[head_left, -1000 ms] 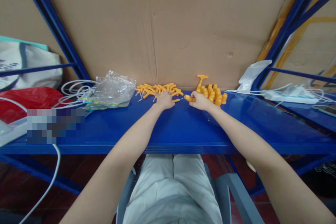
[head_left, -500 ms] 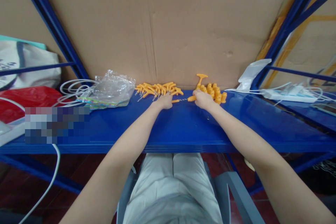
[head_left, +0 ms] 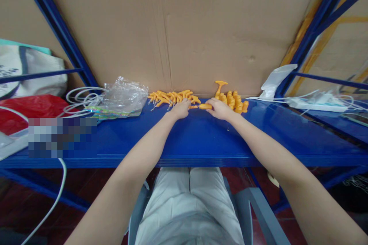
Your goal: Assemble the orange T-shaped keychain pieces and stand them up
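Observation:
My left hand (head_left: 181, 109) is closed on an orange plastic corkscrew (head_left: 193, 106), whose ribbed stem points right. My right hand (head_left: 220, 109) grips an orange sleeve (head_left: 205, 106) lying in line with that stem. The corkscrew's metal spiral is mostly out of sight at the sleeve's mouth, and a small gap seems to show there. Behind my left hand lies a pile of orange corkscrews (head_left: 163, 97) with bare metal spirals. Several orange plastic pieces (head_left: 236, 101) stand grouped beside my right hand. An orange T-shaped piece (head_left: 221, 84) rises upright behind them.
Clear plastic bags (head_left: 123, 97) and a coiled white cable (head_left: 82, 99) lie left on the blue table (head_left: 201, 141). A red bag (head_left: 37, 109) sits farther left. A white power strip (head_left: 319, 105) is at right. A cardboard wall (head_left: 215, 34) stands behind.
The sleeve in my right hand has moved left to the corkscrew's stem. The metal spiral, exposed between the hands before, is now mostly hidden.

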`<state>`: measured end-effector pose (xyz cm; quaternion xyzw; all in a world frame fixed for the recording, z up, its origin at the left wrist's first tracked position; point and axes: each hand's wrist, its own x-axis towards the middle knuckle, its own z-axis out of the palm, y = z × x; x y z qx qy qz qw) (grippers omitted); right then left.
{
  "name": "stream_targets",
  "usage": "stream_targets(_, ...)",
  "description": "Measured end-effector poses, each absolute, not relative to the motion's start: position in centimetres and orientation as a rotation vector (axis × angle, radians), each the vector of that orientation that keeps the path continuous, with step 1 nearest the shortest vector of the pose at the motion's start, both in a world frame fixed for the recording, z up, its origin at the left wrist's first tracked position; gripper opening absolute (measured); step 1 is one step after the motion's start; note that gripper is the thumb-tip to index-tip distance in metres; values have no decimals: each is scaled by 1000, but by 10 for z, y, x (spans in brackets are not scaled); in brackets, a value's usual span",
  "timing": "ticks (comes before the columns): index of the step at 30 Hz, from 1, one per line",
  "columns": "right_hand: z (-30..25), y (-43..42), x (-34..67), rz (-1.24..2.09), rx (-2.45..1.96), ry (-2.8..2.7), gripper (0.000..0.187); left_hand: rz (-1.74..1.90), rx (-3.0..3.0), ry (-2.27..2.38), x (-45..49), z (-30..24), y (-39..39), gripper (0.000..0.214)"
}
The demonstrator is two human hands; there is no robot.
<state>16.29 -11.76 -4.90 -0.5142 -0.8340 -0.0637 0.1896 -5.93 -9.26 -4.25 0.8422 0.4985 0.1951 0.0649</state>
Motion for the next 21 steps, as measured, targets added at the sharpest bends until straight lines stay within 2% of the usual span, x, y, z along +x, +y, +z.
stream_targets(7, -51, -117, 166, -188, -1425, -2323, 33, 727, 2458, 1368, -59, -41, -93, 20)
stream_targets(12, -55, -113, 166, -68, -1335, -2270, 32, 690, 2448, 1390, -58, -39, -95, 17)
stream_targets(18, -56, -104, 172, 347, -1341, -2029, 40, 755, 2422, 1349, -58, -43, -91, 20)
stream_targets(21, -53, -106, 177, 569, -1306, -2001, 39, 751, 2440, 1344, -58, -43, -90, 23)
